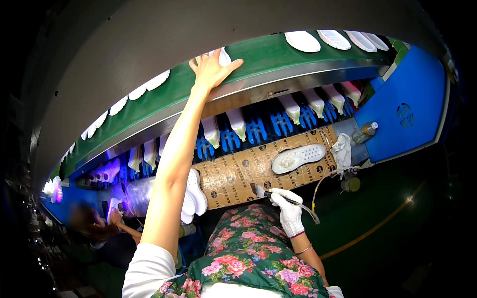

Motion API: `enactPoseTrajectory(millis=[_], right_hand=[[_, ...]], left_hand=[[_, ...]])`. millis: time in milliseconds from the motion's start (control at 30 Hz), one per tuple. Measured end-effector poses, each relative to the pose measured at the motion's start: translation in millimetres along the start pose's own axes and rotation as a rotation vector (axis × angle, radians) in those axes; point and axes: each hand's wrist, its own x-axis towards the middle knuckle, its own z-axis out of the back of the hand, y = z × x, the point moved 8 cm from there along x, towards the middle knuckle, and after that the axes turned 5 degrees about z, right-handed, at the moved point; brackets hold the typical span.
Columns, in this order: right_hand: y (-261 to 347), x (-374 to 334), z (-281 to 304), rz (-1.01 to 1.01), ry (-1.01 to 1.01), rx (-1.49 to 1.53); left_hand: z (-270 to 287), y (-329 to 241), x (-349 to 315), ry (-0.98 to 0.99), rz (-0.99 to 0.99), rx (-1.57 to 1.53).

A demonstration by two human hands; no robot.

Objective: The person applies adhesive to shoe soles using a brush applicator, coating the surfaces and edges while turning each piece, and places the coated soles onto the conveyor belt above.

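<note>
My bare left hand reaches far out over the green conveyor belt, its fingers and thumb spread. Under and beside its fingertips lies a white shoe sole, partly hidden by the hand. In a white knitted glove, my right hand is closed round a brush with dark bristles, close to my apron. A thin hose hangs by that hand. On the cardboard-covered bench beyond the brush rests a white sole with a dotted surface, untouched. Several more white soles are stacked beside my left forearm.
White shoe uppers hang in a row over blue racks below the belt. A cloth and a clear bottle stand at the bench's right end, near a blue panel. Another person sits at the left.
</note>
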Motion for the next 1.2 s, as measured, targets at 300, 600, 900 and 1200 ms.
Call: enactPoseTrajectory(millis=[300,600,900,1200], right_hand=[[-4,-2,-3,-0.008,0.004,-0.025],[-6,-5,0,0.000,-0.010,-0.029],[-3,-7,-1,0.036,-0.001,-0.047],[-1,-2,5,0.057,-0.004,-0.078]], left_hand=[[10,-4,11,0.172,0.012,-0.062],[8,-3,10,0.248,0.012,-0.050],[3,1,8,0.316,0.006,-0.028],[44,58,9,-0.044,0.088,-0.149]])
